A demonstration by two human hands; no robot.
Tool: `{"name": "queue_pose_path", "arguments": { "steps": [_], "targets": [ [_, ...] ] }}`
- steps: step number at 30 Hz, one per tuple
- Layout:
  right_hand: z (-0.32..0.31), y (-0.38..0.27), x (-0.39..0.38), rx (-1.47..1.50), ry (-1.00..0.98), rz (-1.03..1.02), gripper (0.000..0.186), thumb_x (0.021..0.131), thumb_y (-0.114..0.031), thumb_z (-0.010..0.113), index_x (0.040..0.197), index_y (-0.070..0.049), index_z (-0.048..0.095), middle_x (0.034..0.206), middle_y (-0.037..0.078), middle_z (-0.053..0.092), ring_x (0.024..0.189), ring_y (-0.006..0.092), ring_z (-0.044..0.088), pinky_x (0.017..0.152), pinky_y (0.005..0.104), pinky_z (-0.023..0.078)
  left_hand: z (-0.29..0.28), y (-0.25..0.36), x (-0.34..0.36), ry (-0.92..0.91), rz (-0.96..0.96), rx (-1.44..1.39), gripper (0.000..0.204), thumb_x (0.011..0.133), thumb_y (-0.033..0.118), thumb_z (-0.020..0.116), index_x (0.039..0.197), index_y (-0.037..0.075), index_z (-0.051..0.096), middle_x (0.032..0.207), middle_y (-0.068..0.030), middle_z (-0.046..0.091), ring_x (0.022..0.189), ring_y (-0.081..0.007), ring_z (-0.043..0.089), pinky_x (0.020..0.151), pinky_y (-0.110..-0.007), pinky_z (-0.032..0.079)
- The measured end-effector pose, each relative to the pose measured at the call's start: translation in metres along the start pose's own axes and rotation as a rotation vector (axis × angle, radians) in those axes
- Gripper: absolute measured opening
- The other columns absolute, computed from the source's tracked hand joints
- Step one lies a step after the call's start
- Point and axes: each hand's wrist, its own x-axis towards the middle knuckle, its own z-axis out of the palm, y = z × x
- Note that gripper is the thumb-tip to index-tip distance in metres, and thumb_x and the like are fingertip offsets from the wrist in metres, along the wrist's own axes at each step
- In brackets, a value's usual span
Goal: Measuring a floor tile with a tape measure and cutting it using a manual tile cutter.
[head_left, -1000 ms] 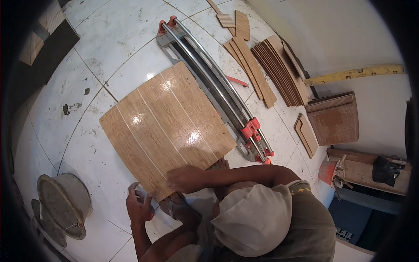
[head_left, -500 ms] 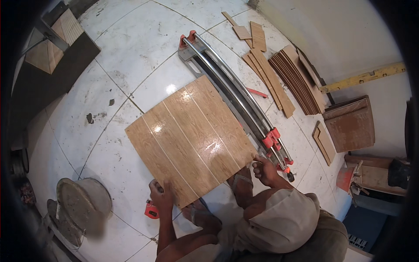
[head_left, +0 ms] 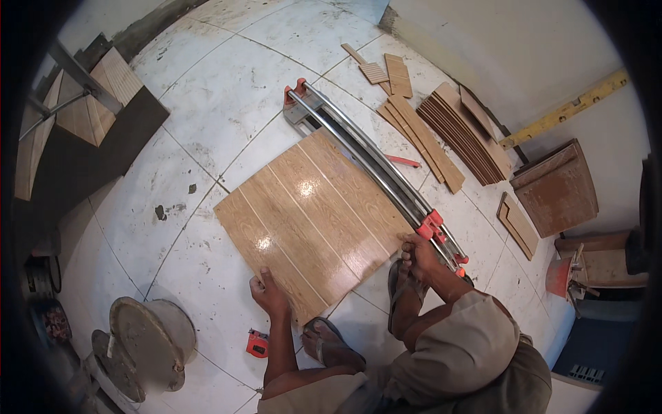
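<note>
Wood-look tile (head_left: 314, 221) held at its edges beside a tile cutter (head_left: 372, 165).
Left of the tile stands a grey bucket (head_left: 181, 328); a red tape measure (head_left: 257, 343) lies near its lower-left edge, where the left hand (head_left: 272, 295) grips, thumb on top. The tile's upper-right edge runs along the cutter. The right hand (head_left: 418, 255) pinches the tile's right corner between thumb and curled fingers. Beyond the cutter from the tile rests a row of stacked brown tiles (head_left: 460, 134).
</note>
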Motion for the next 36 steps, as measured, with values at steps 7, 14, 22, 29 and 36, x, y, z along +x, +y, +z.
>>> {"name": "queue_pose_path", "arguments": {
  "steps": [7,14,22,29,36],
  "targets": [
    [0.009,-0.004,0.017,0.067,-0.045,-0.016,0.016,0.095,-0.031,0.06,0.09,-0.015,0.059,0.068,-0.005,0.052,0.059,0.0114,0.049,0.053,0.0292,0.039,0.024,0.015,0.026,-0.078,-0.02,-0.168,0.05,0.109,0.045,0.048,0.101,-0.004,0.06,0.097,-0.012,0.065,0.089,-0.0198,0.058,0.084,-0.035,0.049],
    [0.001,-0.039,-0.016,-0.294,-0.216,-0.053,0.027,0.1,-0.019,0.059,0.119,-0.002,0.068,0.078,0.001,0.062,0.063,0.0105,0.059,0.057,0.0246,0.048,0.057,0.022,0.024,-0.115,-0.029,-0.135,0.051,0.11,0.042,0.044,0.116,-0.006,0.06,0.107,-0.0126,0.068,0.095,-0.0202,0.062,0.089,-0.034,0.05],
    [-0.046,-0.14,0.071,-0.873,0.19,-0.895,0.027,0.095,-0.021,0.066,0.112,-0.001,0.07,0.083,0.011,0.068,0.076,0.0217,0.065,0.072,0.035,0.052,0.087,0.017,0.011,-0.023,0.049,-0.179,0.048,0.11,0.042,0.047,0.104,-0.003,0.059,0.102,-0.0119,0.068,0.09,-0.0181,0.062,0.086,-0.033,0.051],
    [-0.064,-0.145,0.116,-1.216,-0.298,-0.791,0.032,0.084,-0.01,0.067,0.115,-0.003,0.07,0.09,0.014,0.067,0.082,0.0297,0.067,0.077,0.0386,0.054,0.091,0.014,0.01,0.092,0.016,-0.074,0.042,0.107,0.042,0.054,0.089,0.004,0.053,0.089,-0.0062,0.064,0.079,-0.0135,0.056,0.075,-0.032,0.048],
    [-0.06,-0.161,0.116,-1.233,-0.427,-0.772,0.028,0.079,-0.005,0.07,0.107,-0.002,0.065,0.089,0.012,0.063,0.081,0.0293,0.064,0.075,0.0393,0.052,0.094,0.013,0.009,0.079,-0.026,-0.206,0.042,0.106,0.044,0.056,0.092,0.004,0.053,0.091,-0.0076,0.065,0.082,-0.0154,0.059,0.078,-0.033,0.05]
  ]
}}
